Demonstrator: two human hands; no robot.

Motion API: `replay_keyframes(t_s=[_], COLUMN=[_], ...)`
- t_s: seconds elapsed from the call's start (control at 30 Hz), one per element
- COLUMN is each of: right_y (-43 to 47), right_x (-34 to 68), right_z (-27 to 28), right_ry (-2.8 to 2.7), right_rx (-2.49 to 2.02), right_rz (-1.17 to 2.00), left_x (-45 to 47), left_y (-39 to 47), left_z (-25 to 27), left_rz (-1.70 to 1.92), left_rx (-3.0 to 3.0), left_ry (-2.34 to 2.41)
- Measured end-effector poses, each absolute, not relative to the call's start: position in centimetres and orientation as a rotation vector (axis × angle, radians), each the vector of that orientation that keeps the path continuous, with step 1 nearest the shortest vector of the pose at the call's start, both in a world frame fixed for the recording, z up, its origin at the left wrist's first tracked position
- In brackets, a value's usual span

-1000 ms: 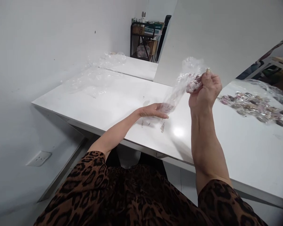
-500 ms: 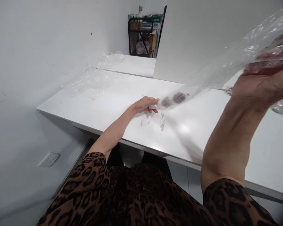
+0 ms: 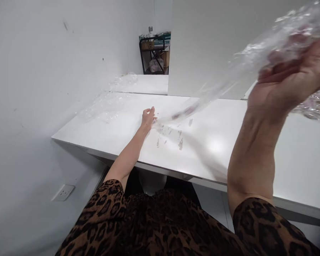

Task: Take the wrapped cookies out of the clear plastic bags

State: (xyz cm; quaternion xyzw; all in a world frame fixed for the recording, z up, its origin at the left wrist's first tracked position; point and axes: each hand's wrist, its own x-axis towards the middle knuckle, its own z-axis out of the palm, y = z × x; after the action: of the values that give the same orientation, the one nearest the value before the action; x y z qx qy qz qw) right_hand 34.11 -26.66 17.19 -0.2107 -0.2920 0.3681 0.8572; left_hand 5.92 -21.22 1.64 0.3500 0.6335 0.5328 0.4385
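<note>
Fingers of right hand clench plastic strip; left hand pinches its far end.

bare white tabletop ahead, wrapper pile (right), partition behind

Views: one, head-worn
Faces: forward and down, across the table toward the wall and far shelf
Nearness: right hand close and blurred, left hand at arm's reach
Shared: nothing, single view
</note>
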Motion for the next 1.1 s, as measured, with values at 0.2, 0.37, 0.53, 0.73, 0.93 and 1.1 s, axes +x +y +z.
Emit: replay_keyframes(t_s=[0.2,0.37,0.53,0.73,0.93,1.1], right_y=[-28.4,-30.1,-30.5,-27.8,-25.8,-23.1], right_x=[28.9,26.0,25.8,28.6,30.0,30.8], right_z=[16.9,15.5,15.2,15.1,14.3,12.8], right_ry=[-0.880,-1.041,-1.042,-0.968,-0.945,-0.963], right_rx=[-0.359,-0.250,-0.230,-0.185,-0.442,-0.468], right_rz=[0.854,1.054,1.086,0.901,0.960,0.921], left_x=[11.5,17.7,18.2,12.7,8.5,7.1], left_y=[-27.3,-32.1,-30.4,-27.3,-26.9,-26.4], left_z=[2.5,3.9,3.3,2.4,4.1,5.3], left_rz=[1.503,1.349,1.524,1.661,1.603,1.585], left_rx=[1.583,1.687,1.680,1.738,1.946,1.881], left_ry=[1.327,1.302,1.288,1.298,1.458,1.631])
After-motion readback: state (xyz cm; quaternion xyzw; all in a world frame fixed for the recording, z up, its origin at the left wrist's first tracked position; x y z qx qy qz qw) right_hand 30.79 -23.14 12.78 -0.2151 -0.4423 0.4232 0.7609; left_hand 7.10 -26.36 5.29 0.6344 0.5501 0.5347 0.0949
